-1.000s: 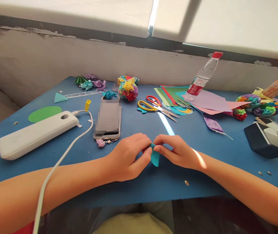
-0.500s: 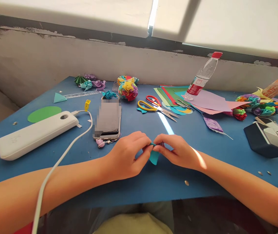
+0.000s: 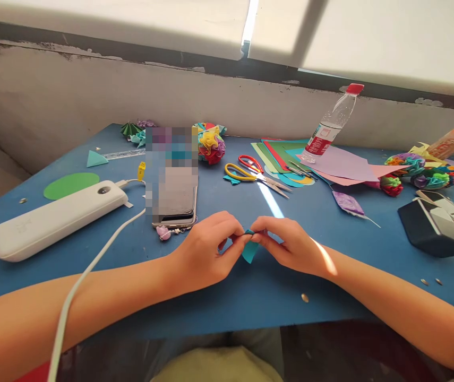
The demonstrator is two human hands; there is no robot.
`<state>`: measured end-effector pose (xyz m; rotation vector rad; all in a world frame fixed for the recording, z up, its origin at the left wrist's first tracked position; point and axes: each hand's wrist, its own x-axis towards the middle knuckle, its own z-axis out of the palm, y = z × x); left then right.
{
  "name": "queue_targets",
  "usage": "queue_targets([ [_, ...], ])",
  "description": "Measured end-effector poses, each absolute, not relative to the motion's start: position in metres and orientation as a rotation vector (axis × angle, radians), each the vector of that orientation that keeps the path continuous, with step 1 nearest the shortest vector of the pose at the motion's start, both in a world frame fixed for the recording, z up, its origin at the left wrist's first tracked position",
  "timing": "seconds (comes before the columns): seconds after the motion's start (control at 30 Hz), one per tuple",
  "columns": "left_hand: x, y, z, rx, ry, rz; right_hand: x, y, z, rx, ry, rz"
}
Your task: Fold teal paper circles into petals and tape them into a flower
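Teal paper piece [image 3: 249, 250] lifted slightly, pinched between both hands [image 3: 246, 245], above table [image 3: 250, 297]

Item: small teal folded paper piece [image 3: 249, 250] | Shape: narrow, tapering downward | State: creased, top edge pinched | Pose: hanging tilted | Location: just above blue table [image 3: 250, 297], near front edge

Your left hand [image 3: 205, 254] and right hand [image 3: 290, 246] met near the front edge of the tabletop [image 3: 250, 297], with the folded paper piece [image 3: 249, 250] pinched between their fingers [image 3: 232, 227]. Behind your left hand lay the phone [image 3: 177, 204], and the power bank [image 3: 57, 217] lay left of it. Farther back lay the scissors [image 3: 250, 172]. The paper sheets [image 3: 342, 167] lay to their right, and the bottle [image 3: 332, 127] stood on them.
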<state>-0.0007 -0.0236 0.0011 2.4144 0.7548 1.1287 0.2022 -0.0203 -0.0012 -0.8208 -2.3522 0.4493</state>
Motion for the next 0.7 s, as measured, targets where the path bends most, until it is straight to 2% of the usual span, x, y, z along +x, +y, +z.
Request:
queue_targets([
  [0.2,-0.0009,-0.0256,0.0026,2.51,0.812,1.071,0.2008,-0.0202,0.0002,-0.74,-2.413,0.369],
  [0.37,-0.0006,-0.0237,-0.0023,2.54,0.795,1.154,0.1998,-0.0209,0.0015,-0.784,-2.43,0.251],
  [0.7,0.0008,-0.0249,-0.0006,2.439,0.877,1.254,0.1989,-0.0195,0.0028,-0.778,-2.379,0.267],
])
